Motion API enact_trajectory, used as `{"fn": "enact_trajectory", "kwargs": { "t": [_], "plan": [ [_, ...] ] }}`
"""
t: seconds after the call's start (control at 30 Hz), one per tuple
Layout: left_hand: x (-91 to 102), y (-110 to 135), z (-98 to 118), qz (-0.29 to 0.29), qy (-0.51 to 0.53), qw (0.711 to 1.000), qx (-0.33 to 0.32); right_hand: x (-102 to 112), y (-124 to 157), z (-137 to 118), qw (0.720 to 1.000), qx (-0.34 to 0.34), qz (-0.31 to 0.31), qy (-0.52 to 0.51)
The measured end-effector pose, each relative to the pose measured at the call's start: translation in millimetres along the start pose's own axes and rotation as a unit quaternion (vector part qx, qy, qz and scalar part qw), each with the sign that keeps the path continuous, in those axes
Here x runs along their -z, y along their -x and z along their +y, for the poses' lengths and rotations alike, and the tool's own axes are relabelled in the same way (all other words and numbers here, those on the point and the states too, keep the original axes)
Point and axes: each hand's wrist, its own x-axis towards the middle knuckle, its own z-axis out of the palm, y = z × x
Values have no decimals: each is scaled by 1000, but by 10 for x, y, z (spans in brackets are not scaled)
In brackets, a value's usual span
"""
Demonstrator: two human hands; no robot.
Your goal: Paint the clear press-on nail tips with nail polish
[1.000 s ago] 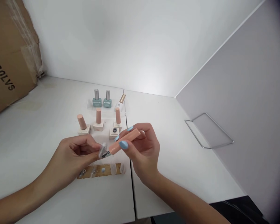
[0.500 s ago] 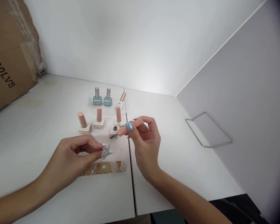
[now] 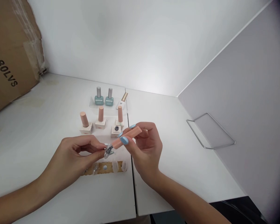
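Observation:
My left hand (image 3: 80,154) pinches a small clear false nail (image 3: 106,152) between thumb and fingertips. My right hand (image 3: 143,146) grips a peach-coloured polish brush cap (image 3: 128,137) and its dark brush tip touches the nail. Just behind the brush stands the open polish bottle (image 3: 116,130) with a dark round mouth. Below my hands a brown strip (image 3: 105,168) on the white table holds several more false nails.
Three capped peach bottles (image 3: 100,118) stand in a row, two teal bottles (image 3: 104,97) and a gold-capped one (image 3: 122,102) behind them. A cardboard box (image 3: 11,53) fills the far left. A wire frame (image 3: 210,130) lies against the grey side panel at right.
My right hand went back to the open bottle with the brush half a second ago, then came forward again so the brush tip meets the nail held by my left hand.

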Motion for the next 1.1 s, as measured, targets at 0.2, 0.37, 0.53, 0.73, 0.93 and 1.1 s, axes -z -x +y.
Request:
{"fn": "enact_trajectory", "kwargs": {
  "t": [0.2,0.37,0.53,0.73,0.93,1.1],
  "plan": [
    [-8,6,6,-7,13,1000,24,39,-59,-29,995,-86,57,-14],
    [9,5,23,-18,52,996,72,42,-66,-53,997,-54,24,-57],
    [18,-1,3,-36,74,991,104,38,-30,-27,996,-54,-40,-53],
    [-32,-16,33,-36,74,990,116,31,-52,-28,993,-112,11,-47],
    [-40,-15,25,-30,75,991,107,58,-79,-27,992,-114,45,-38],
    [-16,-22,41,-22,36,998,42,49,-63,-53,998,-17,-14,-59]
  ]
}}
